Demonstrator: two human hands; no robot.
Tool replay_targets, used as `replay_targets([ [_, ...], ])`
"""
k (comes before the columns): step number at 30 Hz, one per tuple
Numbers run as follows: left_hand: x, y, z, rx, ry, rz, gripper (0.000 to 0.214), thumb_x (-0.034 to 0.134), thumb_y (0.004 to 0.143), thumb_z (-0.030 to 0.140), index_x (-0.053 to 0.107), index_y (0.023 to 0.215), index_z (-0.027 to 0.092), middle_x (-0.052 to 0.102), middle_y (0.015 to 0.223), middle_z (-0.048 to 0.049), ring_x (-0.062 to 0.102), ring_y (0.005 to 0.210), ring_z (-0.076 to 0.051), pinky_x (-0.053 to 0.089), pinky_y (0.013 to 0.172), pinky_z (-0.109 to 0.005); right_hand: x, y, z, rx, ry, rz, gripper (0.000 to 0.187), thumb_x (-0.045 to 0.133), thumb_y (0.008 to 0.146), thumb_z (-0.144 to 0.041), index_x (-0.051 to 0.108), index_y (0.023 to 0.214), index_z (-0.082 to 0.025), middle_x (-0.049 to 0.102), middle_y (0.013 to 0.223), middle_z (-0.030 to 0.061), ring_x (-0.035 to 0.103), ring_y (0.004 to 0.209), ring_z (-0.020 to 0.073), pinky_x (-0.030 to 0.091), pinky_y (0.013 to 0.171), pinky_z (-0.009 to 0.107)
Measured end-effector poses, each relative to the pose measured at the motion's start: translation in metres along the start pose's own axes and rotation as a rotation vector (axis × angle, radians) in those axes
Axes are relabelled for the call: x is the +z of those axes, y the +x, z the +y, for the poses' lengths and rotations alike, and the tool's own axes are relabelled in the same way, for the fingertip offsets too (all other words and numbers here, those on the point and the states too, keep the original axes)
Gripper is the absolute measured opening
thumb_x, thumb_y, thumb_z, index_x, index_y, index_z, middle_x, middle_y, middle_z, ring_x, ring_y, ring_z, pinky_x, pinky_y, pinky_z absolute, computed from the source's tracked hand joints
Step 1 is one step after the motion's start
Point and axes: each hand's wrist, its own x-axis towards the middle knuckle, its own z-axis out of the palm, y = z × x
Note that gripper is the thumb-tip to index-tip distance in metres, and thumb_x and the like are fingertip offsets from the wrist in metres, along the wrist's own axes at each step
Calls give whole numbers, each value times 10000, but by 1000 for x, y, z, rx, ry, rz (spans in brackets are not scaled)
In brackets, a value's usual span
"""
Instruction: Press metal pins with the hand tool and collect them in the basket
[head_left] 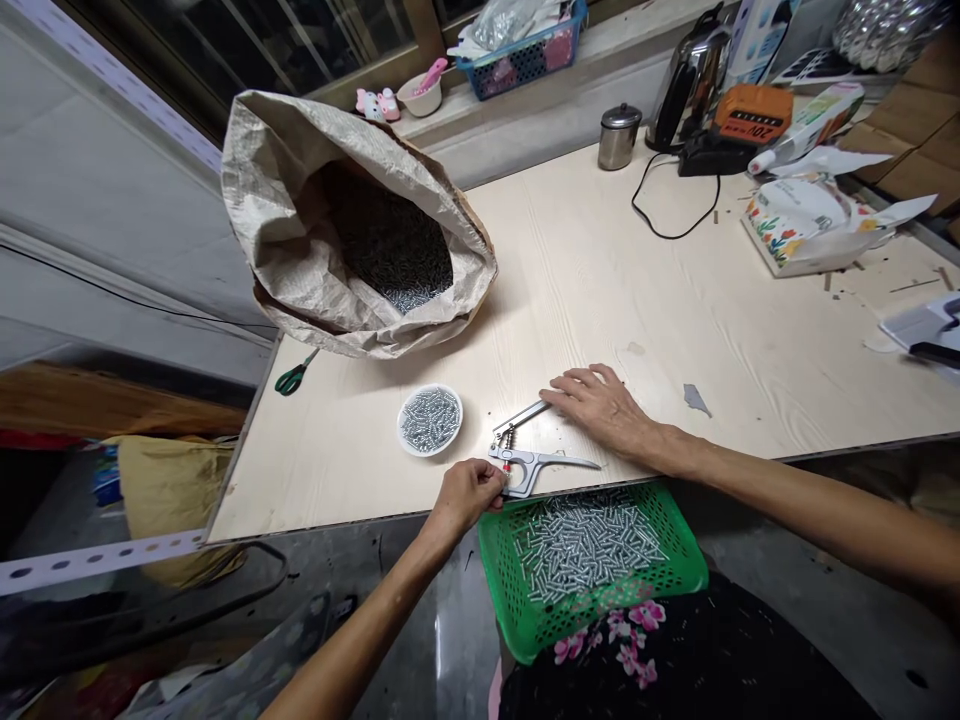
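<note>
A metal hand press tool point(532, 452) lies at the table's near edge with its handles spread. My left hand point(469, 492) is closed in a pinch at the tool's jaw end, holding something too small to make out. My right hand point(600, 405) rests with fingers stretched flat on the upper handle. A small white bowl of metal screws point(429, 419) stands just left of the tool. A green plastic basket point(679, 570) with several silver screws rests on my lap below the table edge.
A large paper sack of screws point(360, 230) stands open at the table's far left, green-handled scissors point(295, 376) beside it. A kettle point(694, 85), steel cup point(619, 135), black cord point(667, 215) and tissue pack point(814, 225) sit at the back right.
</note>
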Motion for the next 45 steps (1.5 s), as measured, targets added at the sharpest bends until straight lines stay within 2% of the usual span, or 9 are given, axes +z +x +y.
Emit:
replay_targets([
  [6,0,-2,2,-17,-53,8,151,588,675,279,577,590,155,567,454,23,536,445,-116,405,513,-226,3,-1,-52,-174,253,-76,277,421,964,-238,630,794,-177,583,794,46,428,779,177,292,695,325],
  [10,0,-4,3,-36,-102,19,171,613,659,311,594,616,147,574,459,23,538,448,-119,411,522,-230,16,-5,-75,-110,305,-115,209,458,929,-184,651,848,-190,575,814,49,416,821,195,268,695,338],
  [21,0,-9,4,-32,-67,46,207,618,687,339,623,634,138,577,459,23,557,464,-124,427,526,-228,25,-7,-89,-78,330,-87,193,452,918,-146,642,923,-178,599,843,50,426,819,194,229,746,360],
  [27,-1,-4,8,-68,-45,0,123,600,688,234,575,599,153,567,436,38,566,456,-122,460,519,-227,28,-8,-95,-68,367,-76,186,447,889,-107,622,900,-168,599,850,51,440,798,185,238,762,360],
  [33,1,-2,8,-112,-89,20,83,613,671,179,555,617,155,554,424,53,566,439,-118,485,514,-233,13,-2,-68,-4,417,-121,198,453,932,-246,604,1036,-172,603,1014,87,493,931,205,354,791,349],
  [36,1,-2,5,-105,-92,22,60,602,686,170,580,635,146,563,428,45,563,432,-112,471,504,-220,7,1,-34,-16,349,-84,602,610,828,-494,444,1307,-169,414,1399,173,364,1244,307,344,956,470],
  [39,1,-2,3,-94,-91,19,67,603,695,174,593,636,143,566,429,42,560,433,-112,476,509,-225,7,0,-3,-33,239,-190,940,690,678,-643,352,1384,-124,284,1476,242,223,1348,395,243,1033,592],
  [42,1,-3,3,-93,-82,22,71,610,701,180,605,640,142,573,432,37,570,443,-118,477,517,-230,11,1,13,-79,208,-285,1093,716,577,-705,324,1406,-111,318,1452,257,228,1343,426,225,1028,632],
  [45,1,-3,3,-91,-78,19,72,602,716,173,609,651,141,581,440,32,575,451,-116,462,511,-219,11,5,16,-109,213,-301,1115,745,529,-686,341,1396,-113,363,1423,236,300,1301,411,279,1014,583],
])
